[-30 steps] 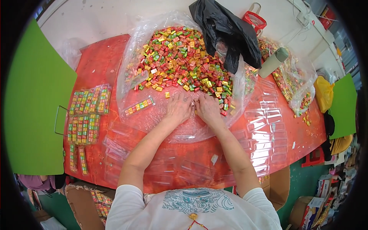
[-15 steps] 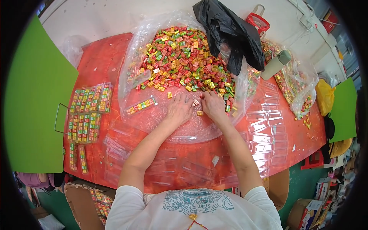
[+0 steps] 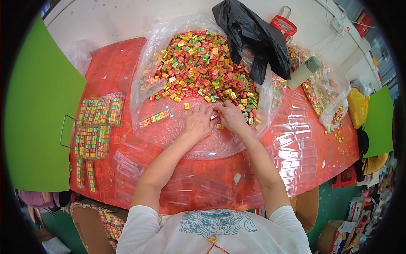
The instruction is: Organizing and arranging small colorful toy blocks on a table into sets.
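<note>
My left hand rests low over the clear plastic sheet, its fingers bent and what lies under them hidden. Beside it, my right hand has thumb and fingers closed on a small wrapped block, mostly covered by the fingers. The two hands almost meet at the near edge of a large heap of small shiny wrapped blocks in red, yellow, green and orange. A loose yellow block lies between the wrists. Left of my left hand sits a clear narrow tray with a row of blocks in it.
Filled trays are stacked at the left of the red table. Empty clear trays spread at right. A black plastic bag, a pale green bottle and a second bag of blocks stand farther back.
My right hand has shifted left from the edge of the heap, toward my left hand and the block between them. My left hand stays nearly in place.
</note>
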`<state>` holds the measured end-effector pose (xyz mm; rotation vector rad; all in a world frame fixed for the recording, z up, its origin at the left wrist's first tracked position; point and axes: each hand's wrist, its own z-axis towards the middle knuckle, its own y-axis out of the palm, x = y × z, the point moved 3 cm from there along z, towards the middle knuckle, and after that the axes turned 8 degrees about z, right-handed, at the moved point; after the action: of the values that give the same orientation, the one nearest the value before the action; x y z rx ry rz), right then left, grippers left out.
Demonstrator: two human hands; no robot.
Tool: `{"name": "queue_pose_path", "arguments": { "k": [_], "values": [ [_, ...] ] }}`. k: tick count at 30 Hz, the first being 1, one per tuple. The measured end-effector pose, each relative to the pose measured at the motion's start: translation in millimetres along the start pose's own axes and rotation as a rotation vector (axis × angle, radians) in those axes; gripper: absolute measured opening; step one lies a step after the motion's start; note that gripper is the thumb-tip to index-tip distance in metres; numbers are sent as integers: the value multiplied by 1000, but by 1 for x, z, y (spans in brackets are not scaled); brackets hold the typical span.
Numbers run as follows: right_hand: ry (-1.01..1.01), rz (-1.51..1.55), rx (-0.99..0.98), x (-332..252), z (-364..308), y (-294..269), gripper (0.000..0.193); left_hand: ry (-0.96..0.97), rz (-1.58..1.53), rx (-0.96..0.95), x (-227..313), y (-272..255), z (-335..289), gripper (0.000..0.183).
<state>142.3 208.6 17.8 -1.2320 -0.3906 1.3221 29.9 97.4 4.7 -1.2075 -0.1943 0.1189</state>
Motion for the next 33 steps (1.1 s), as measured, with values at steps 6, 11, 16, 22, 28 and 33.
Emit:
{"name": "queue_pose_path", "arguments": {
  "k": [6, 11, 16, 22, 28, 33],
  "values": [
    [69, -111, -28, -8, 30, 7, 29, 12, 33, 16, 5, 0, 0, 60],
    [6, -251, -7, -10, 28, 2, 23, 23, 31, 41, 3, 2, 0, 59],
    [43, -247, -26, 5, 4, -12, 24, 35, 48, 42, 3, 0, 0, 53],
    [99, -33, -27, 5, -8, -11, 13, 38, 35, 70, 4, 0, 0, 47],
    [105, 169, 89, 11, -10, -9, 19, 6, -13, -5, 3, -3, 6, 51],
    [175, 93, 7, 8, -13, -13, 23, -67, -43, -56, 0, -1, 13, 58]
  ]
}}
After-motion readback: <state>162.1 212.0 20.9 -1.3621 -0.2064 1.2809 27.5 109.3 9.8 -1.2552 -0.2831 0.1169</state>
